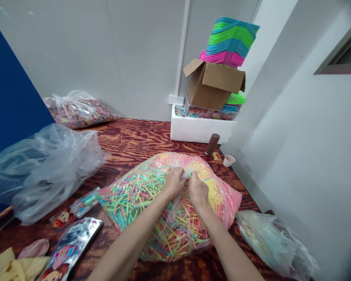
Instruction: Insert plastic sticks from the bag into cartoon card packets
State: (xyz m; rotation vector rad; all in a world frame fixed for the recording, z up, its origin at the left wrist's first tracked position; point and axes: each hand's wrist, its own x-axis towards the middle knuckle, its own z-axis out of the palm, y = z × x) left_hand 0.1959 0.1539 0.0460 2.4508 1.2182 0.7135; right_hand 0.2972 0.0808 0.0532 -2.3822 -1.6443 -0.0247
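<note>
A large clear plastic bag (128, 199) full of thin coloured sticks lies on the table in front of me. Green, pink and blue sticks show on its left side, yellow and pink ones on its right. My left hand (174, 182) is closed on the gathered plastic at the top of the bag. Close beside it, my right hand (198, 191) also pinches the bag's plastic, its fingertips partly hidden. A small bit of green shows between the two hands; I cannot tell whether it is inside the bag.
Crumpled clear plastic (55, 168) and printed silver pouches (73, 244) lie left, near yellow gloves (17, 265). A tied bag (275, 242) sits right. Behind stand a white foam box (199, 130), a cardboard box (210, 86), stacked baskets (231, 39), a brown cylinder (212, 144) and a cup (228, 160).
</note>
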